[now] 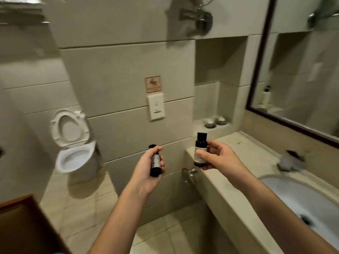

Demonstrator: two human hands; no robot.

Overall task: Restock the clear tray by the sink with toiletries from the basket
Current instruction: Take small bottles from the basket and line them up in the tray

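My left hand (146, 173) grips a small dark bottle (155, 163) with a pale label, tilted, in front of the tiled wall. My right hand (218, 158) pinches a second dark bottle (200, 149) with a black cap, held upright just above the left end of the stone counter (236, 182). A blurred clear object (290, 160) lies on the counter behind the sink; I cannot tell whether it is the tray. No basket shows in the view.
A white sink basin (302, 200) is set in the counter at the right. A mirror (302, 70) hangs above it. Two small dishes (215, 121) sit in a wall niche. A toilet (73, 142) with raised lid stands left; a wooden edge (23, 226) is at bottom left.
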